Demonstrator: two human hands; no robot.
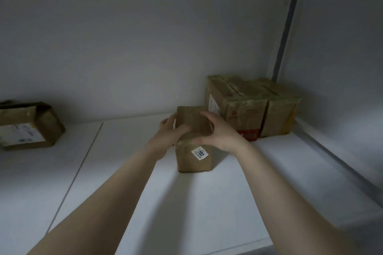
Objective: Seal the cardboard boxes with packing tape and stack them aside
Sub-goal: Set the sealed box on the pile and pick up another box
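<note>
A small upright cardboard box [193,122] with a white "202" sticker on its near face stands on the white table [269,172], in the middle of the view. My left hand [171,130] grips its left top edge, thumb across the top. My right hand [219,130] grips its right top edge, fingers over the top and thumb on the near face. No tape roll is in view.
Two taped cardboard boxes [248,105] stand side by side in the back right corner, just behind the held box. Another box [27,126] with a white label lies at the far left. White walls close the back and right side.
</note>
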